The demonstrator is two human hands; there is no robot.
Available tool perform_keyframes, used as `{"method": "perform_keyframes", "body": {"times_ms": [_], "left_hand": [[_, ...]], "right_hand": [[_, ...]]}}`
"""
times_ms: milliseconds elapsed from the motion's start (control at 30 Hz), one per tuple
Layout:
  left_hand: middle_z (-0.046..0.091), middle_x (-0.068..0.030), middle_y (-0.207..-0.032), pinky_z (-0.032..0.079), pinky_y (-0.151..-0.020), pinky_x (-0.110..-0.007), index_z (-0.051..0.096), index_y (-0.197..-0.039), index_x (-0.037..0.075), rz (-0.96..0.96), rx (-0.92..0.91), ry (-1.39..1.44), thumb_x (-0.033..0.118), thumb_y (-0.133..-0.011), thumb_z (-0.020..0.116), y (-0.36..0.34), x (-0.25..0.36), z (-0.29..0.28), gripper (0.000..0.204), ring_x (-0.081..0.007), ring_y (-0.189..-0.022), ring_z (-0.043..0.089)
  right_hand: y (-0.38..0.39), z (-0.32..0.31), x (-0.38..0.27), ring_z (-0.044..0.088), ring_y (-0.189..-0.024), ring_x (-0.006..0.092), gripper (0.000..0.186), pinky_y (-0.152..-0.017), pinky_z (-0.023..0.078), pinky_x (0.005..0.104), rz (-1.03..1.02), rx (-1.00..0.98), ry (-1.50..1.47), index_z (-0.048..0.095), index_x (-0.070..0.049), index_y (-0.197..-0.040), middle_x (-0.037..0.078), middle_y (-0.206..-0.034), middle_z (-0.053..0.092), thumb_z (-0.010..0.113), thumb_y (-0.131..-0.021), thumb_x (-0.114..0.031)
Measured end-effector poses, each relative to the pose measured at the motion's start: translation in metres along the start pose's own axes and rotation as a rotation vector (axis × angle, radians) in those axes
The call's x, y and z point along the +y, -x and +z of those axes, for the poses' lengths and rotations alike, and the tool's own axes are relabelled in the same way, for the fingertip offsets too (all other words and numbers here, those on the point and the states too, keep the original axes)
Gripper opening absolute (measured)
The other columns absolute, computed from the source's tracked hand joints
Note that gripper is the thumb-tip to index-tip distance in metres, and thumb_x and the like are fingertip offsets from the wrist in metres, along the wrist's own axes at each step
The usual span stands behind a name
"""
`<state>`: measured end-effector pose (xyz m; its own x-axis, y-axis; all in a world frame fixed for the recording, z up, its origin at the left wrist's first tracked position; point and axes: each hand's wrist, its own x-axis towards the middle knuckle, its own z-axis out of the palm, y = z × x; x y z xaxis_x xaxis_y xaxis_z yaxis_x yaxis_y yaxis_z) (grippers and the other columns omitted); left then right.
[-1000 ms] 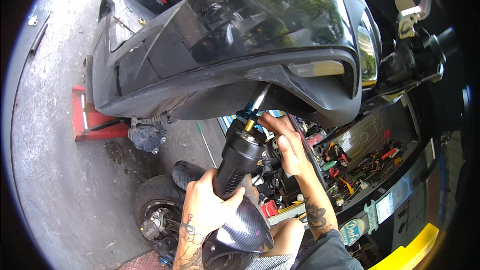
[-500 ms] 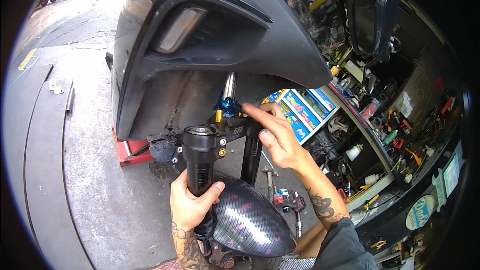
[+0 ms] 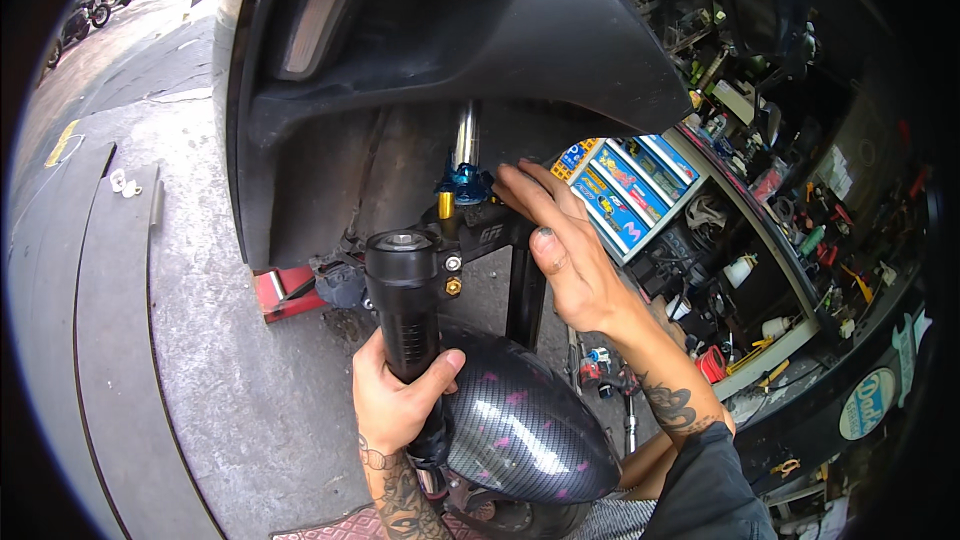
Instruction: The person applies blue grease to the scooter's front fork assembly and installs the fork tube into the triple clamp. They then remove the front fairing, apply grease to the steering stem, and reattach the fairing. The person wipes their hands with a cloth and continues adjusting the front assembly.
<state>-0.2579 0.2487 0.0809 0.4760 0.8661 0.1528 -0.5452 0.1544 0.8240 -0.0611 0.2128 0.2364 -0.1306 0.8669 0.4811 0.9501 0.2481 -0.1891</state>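
Observation:
My left hand is wrapped round the upright black fork tube, with the thumb across its front. A round cap tops the tube, and a black fork clamp with silver and gold bolts grips it. My right hand is open, its fingers stretched out at the far right end of the clamp. The fingertips lie beside a blue metal collar under a silver stem; whether they touch it I cannot tell. Behind the left hand sits a dark carbon-patterned fender with pink flecks.
A black scooter front panel with a lamp overhangs the clamp. A red stand shows underneath. Power tools lie on the floor at right, before a cluttered workbench and a blue drawer cabinet. Dark mats cover the left floor.
My view has tilted and shifted a little. My right hand's fingers have moved slightly upward beside the blue collar. The left hand keeps its hold on the fork tube.

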Motion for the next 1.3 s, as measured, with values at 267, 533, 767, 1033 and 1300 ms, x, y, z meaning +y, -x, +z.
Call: {"method": "perform_keyframes", "body": {"times_ms": [267, 533, 767, 1033, 1300], "left_hand": [[0.068, -0.0081, -0.080, 0.056, -0.061, -0.031, 0.062, -0.105, -0.004, 0.012, -0.030, -0.018, 0.006, -0.088, 0.082, 0.000, 0.001, -0.001, 0.028, -0.0160, -0.064, 0.067], [0.068, -0.0077, -0.081, 0.056, -0.060, -0.030, 0.063, -0.105, -0.004, 0.016, -0.042, -0.048, 0.007, -0.088, 0.083, -0.002, -0.001, -0.002, 0.028, -0.0155, -0.064, 0.067], [0.071, -0.0043, -0.074, 0.055, -0.061, -0.029, 0.067, -0.101, -0.003, 0.045, -0.026, -0.007, 0.012, -0.087, 0.087, -0.003, -0.004, -0.003, 0.029, -0.0119, -0.064, 0.069], [0.069, -0.0059, -0.078, 0.056, -0.060, -0.029, 0.065, -0.103, -0.004, 0.033, -0.005, 0.005, 0.010, -0.087, 0.085, -0.001, -0.003, -0.001, 0.029, -0.0140, -0.063, 0.068], [0.069, -0.0082, -0.076, 0.056, -0.061, -0.030, 0.064, -0.102, -0.004, 0.064, 0.019, -0.022, 0.009, -0.088, 0.082, 0.000, -0.003, 0.001, 0.026, -0.0159, -0.062, 0.068]], "right_hand": [[-0.038, 0.008, -0.014, 0.045, -0.152, 0.0351, 0.095, -0.127, 0.027, 0.0438, 0.399, -0.028, -0.358, 0.027, 0.011, -0.162, 0.029, -0.168, 0.033, 0.025, -0.110, -0.068], [-0.042, -0.008, -0.041, 0.056, -0.141, 0.0319, 0.094, -0.126, 0.028, 0.0482, 0.457, 0.105, -0.466, 0.041, 0.009, -0.157, 0.026, -0.159, 0.048, 0.032, -0.108, -0.070], [-0.023, -0.008, -0.044, 0.044, -0.152, 0.0361, 0.088, -0.129, 0.022, 0.0452, 0.363, -0.014, -0.307, 0.033, 0.011, -0.160, 0.030, -0.163, 0.043, 0.024, -0.112, -0.062], [-0.022, -0.015, -0.021, 0.043, -0.153, 0.0363, 0.088, -0.129, 0.024, 0.0453, 0.210, -0.035, -0.332, 0.032, 0.010, -0.161, 0.028, -0.165, 0.040, 0.024, -0.112, -0.062], [-0.030, -0.012, 0.005, 0.057, -0.140, 0.0400, 0.079, -0.117, 0.042, 0.0460, 0.148, -0.034, -0.219, 0.049, 0.006, -0.153, 0.029, -0.148, 0.059, 0.031, -0.112, -0.059]]}}
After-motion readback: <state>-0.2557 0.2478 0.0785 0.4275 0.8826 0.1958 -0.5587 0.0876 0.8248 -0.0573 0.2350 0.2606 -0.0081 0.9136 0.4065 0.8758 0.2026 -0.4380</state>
